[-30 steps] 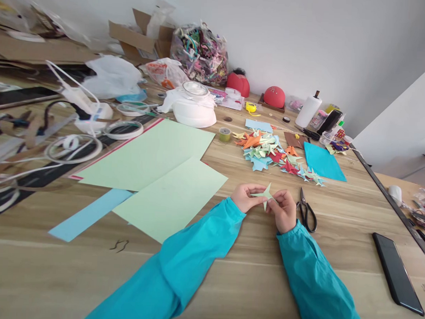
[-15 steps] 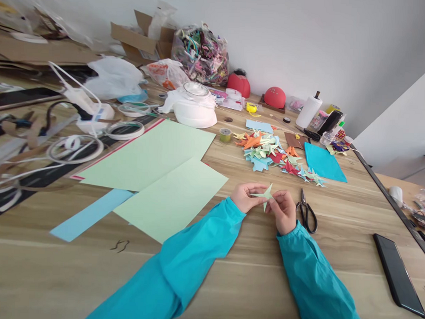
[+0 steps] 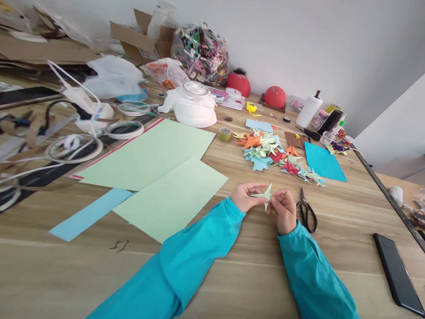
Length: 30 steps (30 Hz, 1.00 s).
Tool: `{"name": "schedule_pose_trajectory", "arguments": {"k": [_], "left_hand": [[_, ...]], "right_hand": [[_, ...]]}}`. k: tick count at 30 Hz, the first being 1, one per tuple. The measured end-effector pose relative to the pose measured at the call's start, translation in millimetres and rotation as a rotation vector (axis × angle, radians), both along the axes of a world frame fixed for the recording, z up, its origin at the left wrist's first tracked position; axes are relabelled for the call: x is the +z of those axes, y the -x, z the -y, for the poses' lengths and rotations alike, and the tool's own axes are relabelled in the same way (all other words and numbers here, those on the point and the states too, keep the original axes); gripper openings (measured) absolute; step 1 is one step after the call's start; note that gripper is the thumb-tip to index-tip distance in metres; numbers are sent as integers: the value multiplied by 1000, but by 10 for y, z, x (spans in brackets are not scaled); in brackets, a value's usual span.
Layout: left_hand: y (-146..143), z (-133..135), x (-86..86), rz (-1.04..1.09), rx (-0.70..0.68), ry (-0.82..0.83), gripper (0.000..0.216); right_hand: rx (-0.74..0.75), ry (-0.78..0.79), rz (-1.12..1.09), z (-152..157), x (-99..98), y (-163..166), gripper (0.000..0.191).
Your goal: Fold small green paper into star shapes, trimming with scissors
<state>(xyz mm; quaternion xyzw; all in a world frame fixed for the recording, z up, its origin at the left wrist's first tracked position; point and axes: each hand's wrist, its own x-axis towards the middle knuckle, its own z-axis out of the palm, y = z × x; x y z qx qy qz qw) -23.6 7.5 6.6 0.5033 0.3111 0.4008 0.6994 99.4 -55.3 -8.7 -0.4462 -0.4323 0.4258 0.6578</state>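
Both my hands meet just above the wooden table point(image 3: 229, 281) at centre. My left hand point(image 3: 245, 196) and my right hand point(image 3: 283, 209) pinch a small pale green folded paper shape point(image 3: 264, 195) with pointed tips between their fingers. Teal sleeves cover both arms. Black scissors point(image 3: 307, 211) lie on the table just right of my right hand. A heap of folded paper shapes point(image 3: 272, 154) in several colours lies beyond my hands.
Two large pale green sheets point(image 3: 156, 171) and a light blue strip point(image 3: 88, 214) lie to the left. A teal sheet point(image 3: 323, 161) lies at the back right. A black phone point(image 3: 397, 274) rests near the right edge. Tape rolls point(image 3: 75, 147), bags and boxes crowd the back left.
Barely anything differs: my fingers have shifted slightly on the green paper shape, which stays in the same place.
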Motion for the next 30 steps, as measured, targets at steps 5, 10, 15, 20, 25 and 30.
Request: {"name": "schedule_pose_trajectory", "arguments": {"k": [5, 10, 15, 20, 25, 30], "left_hand": [[-6, 11, 6, 2, 5, 19, 51], [-16, 20, -3, 42, -40, 52, 57], [-13, 20, -10, 10, -36, 3, 58], [-21, 8, -33, 44, -28, 22, 59], [-50, -22, -93, 95, -56, 172, 56], [-71, -31, -117, 113, 5, 229, 43]], "right_hand": [[-29, -31, 42, 0, 2, 5, 20], [-33, -7, 32, 4, 9, 11, 22], [-24, -17, 103, 0, 21, 15, 24], [-48, -47, 182, -11, 34, 16, 23], [-82, -61, 207, -23, 25, 3, 22], [-78, -49, 201, -31, -7, -14, 21]]}}
